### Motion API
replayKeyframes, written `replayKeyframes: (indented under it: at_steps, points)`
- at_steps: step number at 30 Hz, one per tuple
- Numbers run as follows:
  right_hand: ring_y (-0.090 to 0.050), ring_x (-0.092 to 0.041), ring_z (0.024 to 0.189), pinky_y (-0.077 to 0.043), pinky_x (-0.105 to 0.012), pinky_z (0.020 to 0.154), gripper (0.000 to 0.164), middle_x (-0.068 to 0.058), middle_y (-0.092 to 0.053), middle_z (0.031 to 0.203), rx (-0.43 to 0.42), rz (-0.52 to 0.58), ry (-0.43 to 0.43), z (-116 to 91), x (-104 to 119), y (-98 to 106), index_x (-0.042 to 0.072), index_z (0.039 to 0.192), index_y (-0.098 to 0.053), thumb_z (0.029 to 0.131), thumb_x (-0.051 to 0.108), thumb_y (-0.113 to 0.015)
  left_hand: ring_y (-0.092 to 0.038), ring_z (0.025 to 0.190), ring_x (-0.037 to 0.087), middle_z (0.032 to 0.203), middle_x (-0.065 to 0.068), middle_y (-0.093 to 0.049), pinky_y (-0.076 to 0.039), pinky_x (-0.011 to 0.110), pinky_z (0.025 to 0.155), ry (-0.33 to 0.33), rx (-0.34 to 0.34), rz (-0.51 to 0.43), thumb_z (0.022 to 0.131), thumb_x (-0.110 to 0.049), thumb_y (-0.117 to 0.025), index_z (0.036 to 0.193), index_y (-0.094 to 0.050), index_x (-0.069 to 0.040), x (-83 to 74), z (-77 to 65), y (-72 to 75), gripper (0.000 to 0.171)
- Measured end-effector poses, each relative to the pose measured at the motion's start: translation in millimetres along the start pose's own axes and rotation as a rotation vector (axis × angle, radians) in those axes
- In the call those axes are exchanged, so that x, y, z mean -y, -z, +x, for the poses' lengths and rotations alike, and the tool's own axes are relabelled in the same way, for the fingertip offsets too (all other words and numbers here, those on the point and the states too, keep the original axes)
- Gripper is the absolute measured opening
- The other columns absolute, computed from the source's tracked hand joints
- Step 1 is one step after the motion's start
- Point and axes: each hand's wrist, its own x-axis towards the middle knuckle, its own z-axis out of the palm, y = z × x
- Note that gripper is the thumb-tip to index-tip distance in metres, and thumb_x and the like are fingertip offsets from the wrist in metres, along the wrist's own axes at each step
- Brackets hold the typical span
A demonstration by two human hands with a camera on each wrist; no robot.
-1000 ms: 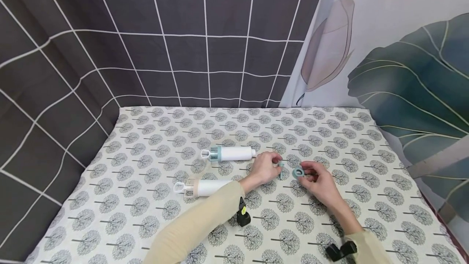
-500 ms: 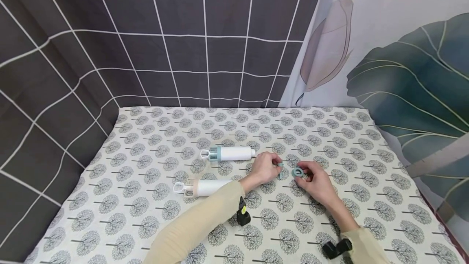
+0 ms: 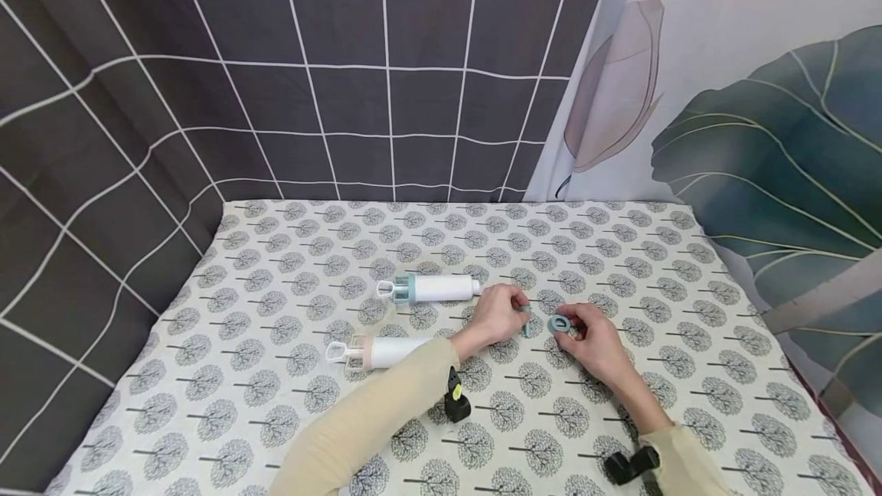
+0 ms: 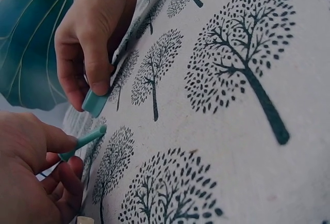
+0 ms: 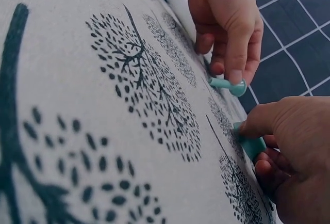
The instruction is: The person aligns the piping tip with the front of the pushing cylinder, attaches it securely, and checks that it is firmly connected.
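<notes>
My left hand pinches a small teal peg between thumb and fingertips; the peg has a round flat head and a thin stem. In the left wrist view its stem points toward the other hand. My right hand holds a short teal ring by its edge, thumb on one side and fingers on the other. The ring's opening shows in the head view, while the right wrist view shows the ring's side. A narrow gap separates peg and ring, both close over the cloth.
Left of my hands lies a white tube with a teal collar and a white loop handle. A similar white tube with a beige collar lies nearer, partly behind my left sleeve. Tree-printed cloth covers the table; a dark gridded curtain hangs behind.
My right hand has shifted slightly left with the ring, turning it a little. The peg has tilted slightly in my left hand, which otherwise stays nearly in place. The tubes have not moved.
</notes>
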Motion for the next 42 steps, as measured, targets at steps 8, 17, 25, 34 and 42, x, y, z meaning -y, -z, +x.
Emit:
replayKeyframes:
  at_steps: [8, 17, 25, 34, 42]
  points:
    - [-0.052, -0.015, 0.071, -0.047, -0.02, 0.06, 0.037, -0.012, -0.057, 0.091, -0.016, 0.026, -0.008, -1, 2, 1, -0.007, 0.11, -0.065, 0.074, -0.011, -0.076, -0.053, 0.069, 0.006, 0.073, -0.009, -0.059, -0.045, 0.02, 0.071, -0.033, -0.018, -0.026, 0.08, -0.004, -0.079, 0.081, -0.069, -0.013, 1.8, -0.7, 4.0, 0.013]
    - [-0.053, -0.013, 0.072, -0.048, -0.019, 0.061, 0.037, -0.011, -0.059, 0.092, -0.016, 0.066, -0.035, -4, 1, 2, -0.006, 0.11, -0.065, 0.075, -0.01, -0.075, -0.053, 0.068, 0.005, 0.073, -0.01, -0.061, -0.046, 0.019, 0.071, -0.041, -0.022, -0.046, 0.081, -0.007, -0.08, 0.079, -0.07, -0.013, 5.1, -2.4, 6.2, 0.011]
    - [-0.054, -0.014, 0.076, -0.05, -0.018, 0.064, 0.037, -0.013, -0.059, 0.094, -0.016, 0.11, -0.057, -6, 3, 4, -0.008, 0.11, -0.063, 0.075, -0.012, -0.074, -0.056, 0.066, 0.006, 0.072, -0.008, -0.062, -0.048, 0.018, 0.067, 0.027, 0.0, -0.125, 0.083, -0.007, -0.078, 0.081, -0.07, -0.011, 5.7, -5.7, 9.7, 0.009]
    - [-0.058, -0.017, 0.081, -0.052, -0.017, 0.07, 0.038, -0.016, -0.06, 0.099, -0.004, 0.156, -0.09, -7, 10, 7, -0.01, 0.112, -0.062, 0.076, -0.012, -0.075, -0.058, 0.065, 0.007, 0.073, -0.006, -0.064, -0.049, 0.02, 0.067, 0.04, -0.006, -0.151, 0.084, -0.008, -0.078, 0.083, -0.071, -0.008, 6.7, -9.8, 15.1, 0.008]
    - [-0.057, -0.018, 0.084, -0.052, -0.018, 0.073, 0.041, -0.018, -0.06, 0.101, 0.007, 0.227, -0.096, -8, 15, 10, -0.011, 0.115, -0.06, 0.077, -0.012, -0.075, -0.06, 0.068, 0.01, 0.077, -0.004, -0.064, -0.051, 0.02, 0.067, 0.063, 0.011, -0.219, 0.085, -0.004, -0.076, 0.088, -0.07, -0.007, 4.7, -12.4, 20.2, 0.007]
